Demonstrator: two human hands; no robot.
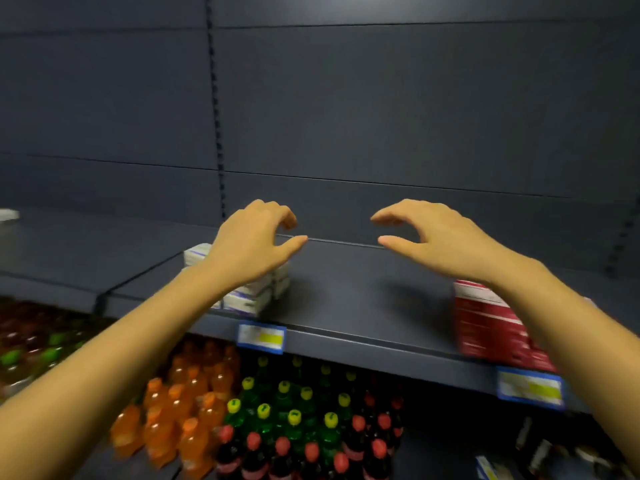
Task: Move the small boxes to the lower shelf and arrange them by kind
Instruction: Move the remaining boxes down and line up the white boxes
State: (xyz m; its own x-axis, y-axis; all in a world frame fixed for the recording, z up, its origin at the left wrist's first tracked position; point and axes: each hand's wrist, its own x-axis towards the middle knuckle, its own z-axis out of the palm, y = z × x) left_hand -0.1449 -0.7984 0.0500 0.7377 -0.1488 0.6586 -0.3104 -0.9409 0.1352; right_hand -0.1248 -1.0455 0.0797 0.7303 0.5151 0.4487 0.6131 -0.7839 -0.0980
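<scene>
Both bare forearms reach forward toward twelve o'clock. The left hand (254, 242) and right hand (434, 233) hang palm-down, fingers loosely curled, thumbs pointing inward, holding nothing.

small boxes (254, 296) left on shelf (346, 289) | taller boxes (485, 327) right | bottles (294, 417) below
</scene>
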